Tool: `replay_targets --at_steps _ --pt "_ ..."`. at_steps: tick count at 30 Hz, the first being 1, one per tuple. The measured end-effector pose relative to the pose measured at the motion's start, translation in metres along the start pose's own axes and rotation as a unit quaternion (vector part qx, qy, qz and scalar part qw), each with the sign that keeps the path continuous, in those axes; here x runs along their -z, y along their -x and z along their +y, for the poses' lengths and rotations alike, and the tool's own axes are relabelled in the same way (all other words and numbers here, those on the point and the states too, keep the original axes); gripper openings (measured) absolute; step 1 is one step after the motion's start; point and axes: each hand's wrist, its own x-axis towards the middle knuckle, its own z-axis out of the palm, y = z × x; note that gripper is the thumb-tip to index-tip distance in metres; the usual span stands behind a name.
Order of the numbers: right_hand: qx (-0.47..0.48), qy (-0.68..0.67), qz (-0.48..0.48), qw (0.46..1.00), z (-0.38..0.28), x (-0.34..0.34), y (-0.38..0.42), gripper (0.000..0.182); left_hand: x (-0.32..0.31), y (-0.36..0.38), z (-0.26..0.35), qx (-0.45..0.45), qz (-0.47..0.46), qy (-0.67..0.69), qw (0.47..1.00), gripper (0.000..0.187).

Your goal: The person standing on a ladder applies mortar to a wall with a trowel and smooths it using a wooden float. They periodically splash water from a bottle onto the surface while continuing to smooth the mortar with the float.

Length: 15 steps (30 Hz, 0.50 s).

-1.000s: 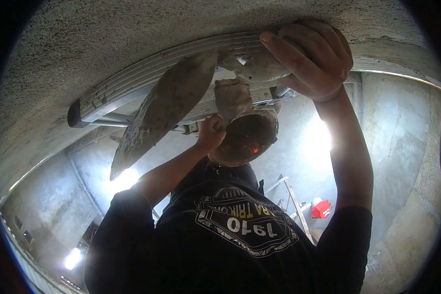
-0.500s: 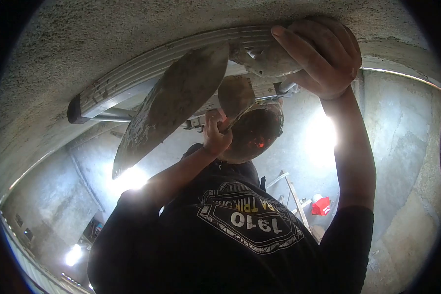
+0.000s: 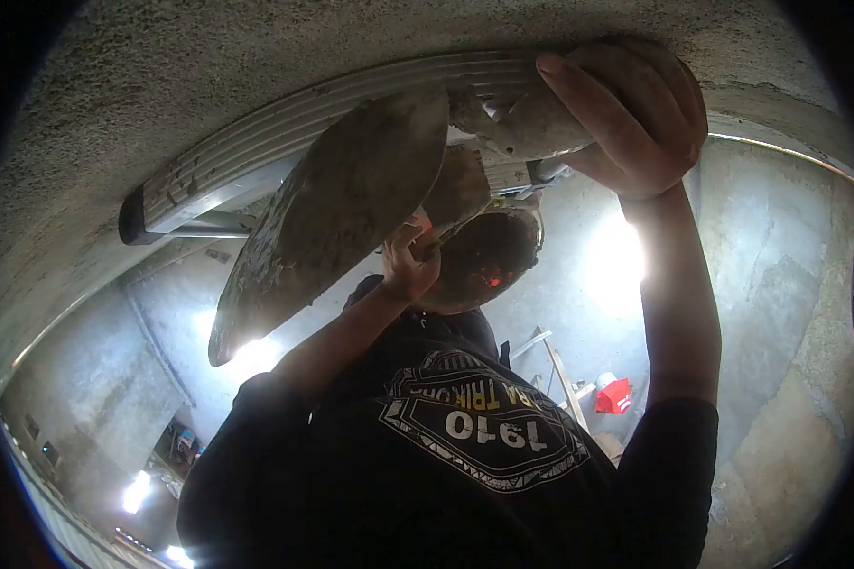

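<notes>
Though grimy, a broad, tapering trowel, right hand's grip tight round its pale handle

Light is uneven: white glare burns out a patch of the wall beside the right forearm, and smaller bright spots flare at the lower left. Against this backlight the black shirt loses most detail, and the broad blade sits in shade. A small red glint shows in the dark round bowl. The wide lens bends the metal bar; black rounds off the corners.
</notes>
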Motion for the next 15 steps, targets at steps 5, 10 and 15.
replay_targets --at_steps 5,10,15 --pt "0.008 0.000 0.013 1.000 0.002 -0.002 0.001 0.055 0.000 -0.002 -0.005 -0.019 0.003 -0.054 0.998 0.052" --pt "0.001 -0.006 0.017 1.000 0.002 -0.002 0.004 0.054 0.007 -0.019 -0.003 -0.003 -0.022 -0.011 1.000 0.033" --pt "-0.002 0.003 0.016 1.000 0.003 -0.002 0.004 0.053 0.013 -0.023 -0.001 0.015 -0.038 -0.004 0.999 0.024"
